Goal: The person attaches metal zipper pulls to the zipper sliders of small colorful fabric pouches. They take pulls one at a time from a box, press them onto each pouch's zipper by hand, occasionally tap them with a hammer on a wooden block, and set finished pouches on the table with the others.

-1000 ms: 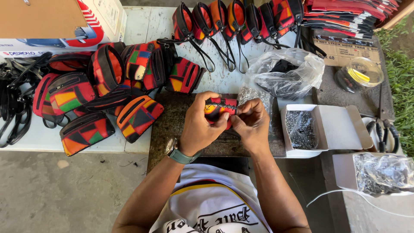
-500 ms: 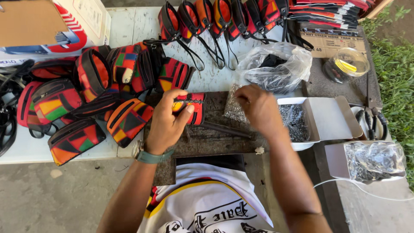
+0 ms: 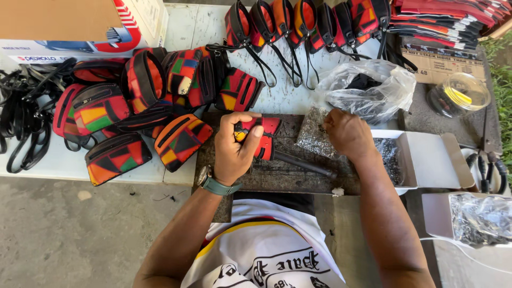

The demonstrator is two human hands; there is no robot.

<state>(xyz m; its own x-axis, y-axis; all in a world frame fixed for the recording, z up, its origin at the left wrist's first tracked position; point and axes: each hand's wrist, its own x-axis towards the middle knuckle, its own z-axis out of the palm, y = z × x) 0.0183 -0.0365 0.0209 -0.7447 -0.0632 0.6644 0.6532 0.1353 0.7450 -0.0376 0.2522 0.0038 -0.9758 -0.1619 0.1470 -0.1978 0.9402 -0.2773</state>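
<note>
Left hand gripping a small red patchwork pouch, right hand digging into a bag of little metal bits.

Going left to right: black straps (image 3: 24, 114) are lying at 9 o'clock on the table (image 3: 64, 162), next to a pile of colourful pouches (image 3: 133, 101). The left hand (image 3: 237, 152) is clenching around the red pouch (image 3: 262, 136), pressing it onto the dark board (image 3: 298, 176) at centre, beside a dark rod-like tool (image 3: 304, 162). The right hand (image 3: 346, 133) is curling its fingers into the small clear bag of metal bits (image 3: 314, 137); can't tell if it's pinching anything. An open white box (image 3: 426, 160) is sitting at 3 o'clock.
</note>
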